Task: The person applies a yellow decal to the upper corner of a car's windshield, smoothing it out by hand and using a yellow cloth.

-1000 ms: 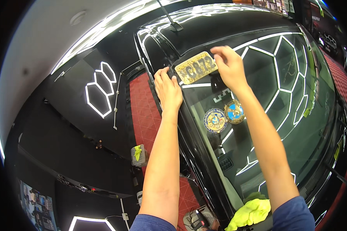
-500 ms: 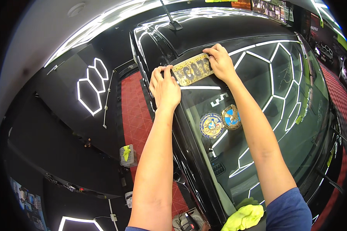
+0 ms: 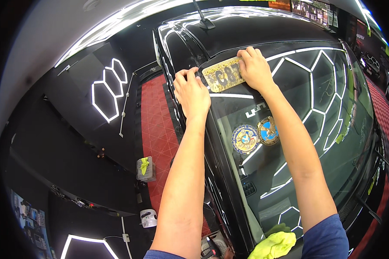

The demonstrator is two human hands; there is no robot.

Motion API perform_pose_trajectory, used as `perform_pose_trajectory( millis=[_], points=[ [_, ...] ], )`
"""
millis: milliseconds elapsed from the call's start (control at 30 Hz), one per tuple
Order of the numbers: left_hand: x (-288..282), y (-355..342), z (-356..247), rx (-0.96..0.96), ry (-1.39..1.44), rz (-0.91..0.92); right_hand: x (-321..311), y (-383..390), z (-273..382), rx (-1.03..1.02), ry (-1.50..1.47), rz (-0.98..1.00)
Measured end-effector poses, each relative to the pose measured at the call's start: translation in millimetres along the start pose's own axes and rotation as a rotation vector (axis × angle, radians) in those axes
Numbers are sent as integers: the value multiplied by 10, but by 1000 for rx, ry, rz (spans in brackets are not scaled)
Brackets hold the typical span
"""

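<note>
A gold rectangular sticker with dark characters lies along the upper left corner of a black car's windshield. My right hand pinches its right end, covering part of it. At the sticker's left end, my left hand rests over the windshield pillar, fingers bent and apart, the thumb close beside the sticker's edge. Below, two round emblem stickers, one blue-rimmed and one with a blue centre, sit on the glass; my right forearm partly hides the second.
A yellow-green cloth lies at the windshield's lower left corner. An antenna rises from the roof. Red floor tiles run left of the car, with a clear plastic bin and a white device beside them.
The whole scene has shifted slightly right in view. My left fingers have moved off the sticker's left end toward the pillar; my right hand covers more of its right end.
</note>
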State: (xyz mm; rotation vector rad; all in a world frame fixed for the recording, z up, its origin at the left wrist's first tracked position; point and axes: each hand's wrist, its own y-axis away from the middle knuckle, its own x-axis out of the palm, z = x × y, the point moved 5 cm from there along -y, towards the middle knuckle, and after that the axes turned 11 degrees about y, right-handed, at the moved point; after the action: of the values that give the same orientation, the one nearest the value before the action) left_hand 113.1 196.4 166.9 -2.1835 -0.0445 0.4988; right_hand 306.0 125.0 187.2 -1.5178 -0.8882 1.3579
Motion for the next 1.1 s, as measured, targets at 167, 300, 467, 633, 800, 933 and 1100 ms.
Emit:
perform_pose_trajectory(
  millis=[167, 300, 467, 633, 800, 933, 1100],
  points=[
    [-18, -11, -64, 11, -65, 40, -19, -38, 51, 3, 178, 29],
    [44, 14, -43, 16, -68, 66, 3, -12, 50, 4, 207, 27],
    [95, 14, -75, 107, -185, 37, 53, -90, 65, 3, 283, 58],
    [152, 27, -138, 161, -265, 70, 24, -35, 48, 53, 206, -13],
    [105, -1, -140, 114, -250, 110, 38, -36, 66, 61, 145, -45],
    [122, 11, -156, 143, -241, 88, 56, -8, -4, 64, 154, -17],
    [105, 3, -153, 127, -261, 90, 88, -4, -1, 77, 161, -21]
  ],
)
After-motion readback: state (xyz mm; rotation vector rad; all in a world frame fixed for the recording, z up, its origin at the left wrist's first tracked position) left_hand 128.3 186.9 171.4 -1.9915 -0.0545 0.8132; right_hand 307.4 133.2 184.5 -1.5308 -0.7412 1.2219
